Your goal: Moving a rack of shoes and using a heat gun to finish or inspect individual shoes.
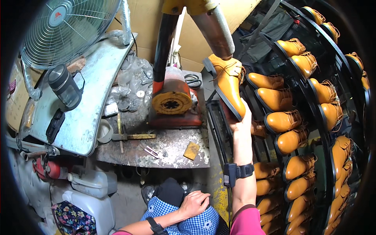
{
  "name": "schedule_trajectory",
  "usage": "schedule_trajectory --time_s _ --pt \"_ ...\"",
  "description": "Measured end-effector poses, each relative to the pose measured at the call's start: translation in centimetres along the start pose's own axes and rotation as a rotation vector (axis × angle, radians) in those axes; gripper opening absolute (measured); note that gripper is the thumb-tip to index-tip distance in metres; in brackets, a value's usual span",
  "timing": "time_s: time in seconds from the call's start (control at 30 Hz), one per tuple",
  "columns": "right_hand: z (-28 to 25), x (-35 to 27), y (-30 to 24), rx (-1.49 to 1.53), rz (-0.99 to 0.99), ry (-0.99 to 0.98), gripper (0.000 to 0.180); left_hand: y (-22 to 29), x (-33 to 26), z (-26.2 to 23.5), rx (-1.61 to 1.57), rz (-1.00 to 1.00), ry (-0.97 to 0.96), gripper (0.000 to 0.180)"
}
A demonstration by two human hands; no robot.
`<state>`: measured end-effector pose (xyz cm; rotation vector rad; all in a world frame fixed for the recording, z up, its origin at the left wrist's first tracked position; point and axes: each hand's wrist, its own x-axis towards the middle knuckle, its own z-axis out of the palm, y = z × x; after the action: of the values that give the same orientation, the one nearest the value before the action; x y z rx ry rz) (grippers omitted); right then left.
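Tan lace-up shoe (pixel 229 84) sat clamped in the right hand (pixel 241 119), raised at arm's length above the bench. The fingers were closed around the heel end of the dark sole, so the whole upper stood beyond the grip, toe pointing up toward the padded metal post (pixel 213 29) of the machine. The toe looked to be touching or just under that post; the frame did not settle which. The laces hung loose over the vamp.

The left hand (pixel 196 203) rested on the lap, fingers loosely curled on the blue checked cloth (pixel 196 223), holding nothing.

As a judgement: the hold was at one end only, and most of the shoe's weight lay past the fingers. If the post pushed back, the heel could twist out of the palm and the shoe drop onto the bench or between bench and rack. The loose laces could also snag on the post.

Below the shoe stood the machine's red and yellow base (pixel 172 103) on the stained metal bench (pixel 168 147), where a hammer (pixel 129 137), small snips (pixel 149 150) and a yellowish pad (pixel 191 150) lay. To the right, a curved black rack (pixel 313 113) carried many matching tan shoes, well packed in tiers. At the far left stood a fan (pixel 66 27) and a dark flask (pixel 64 86).
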<state>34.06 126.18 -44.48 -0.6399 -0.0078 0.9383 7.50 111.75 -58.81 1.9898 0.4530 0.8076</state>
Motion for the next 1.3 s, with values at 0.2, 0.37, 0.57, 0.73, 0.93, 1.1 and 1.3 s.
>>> schedule_trajectory --time_s 0.2,0.37,0.57,0.73,0.93,1.1,1.3 --pt "-4.3 -4.3 0.5 0.057 -0.02 0.063 0.035 0.2 -0.3 0.0 0.019 -0.016 -0.006 0.013" --pt "-8.0 -14.6 1.7 -0.651 -0.611 -0.082 0.067 0.3 -0.3 -0.3 0.047 0.001 0.01 0.013" --pt "-12.9 -24.4 0.2 -1.085 -0.827 0.063 0.077 0.4 -0.4 0.8 0.066 0.001 -0.029 0.011" --pt "-14.2 -30.2 -1.1 -0.983 -0.839 0.15 0.076 0.8 -0.7 1.7 0.079 0.015 0.003 0.012" --pt "-16.5 -36.1 -3.6 -0.891 -0.883 0.202 0.077 1.2 -1.2 2.4 0.097 -0.003 0.008 0.012" --pt "-18.5 -40.3 -5.1 -0.81 -0.922 0.265 0.078 2.0 -1.2 3.0 0.116 -0.082 -0.062 0.014" --pt "-21.3 -45.9 -7.0 -0.664 -1.004 0.33 0.079 1.3 -1.4 3.2 0.076 -0.161 -0.097 0.016"
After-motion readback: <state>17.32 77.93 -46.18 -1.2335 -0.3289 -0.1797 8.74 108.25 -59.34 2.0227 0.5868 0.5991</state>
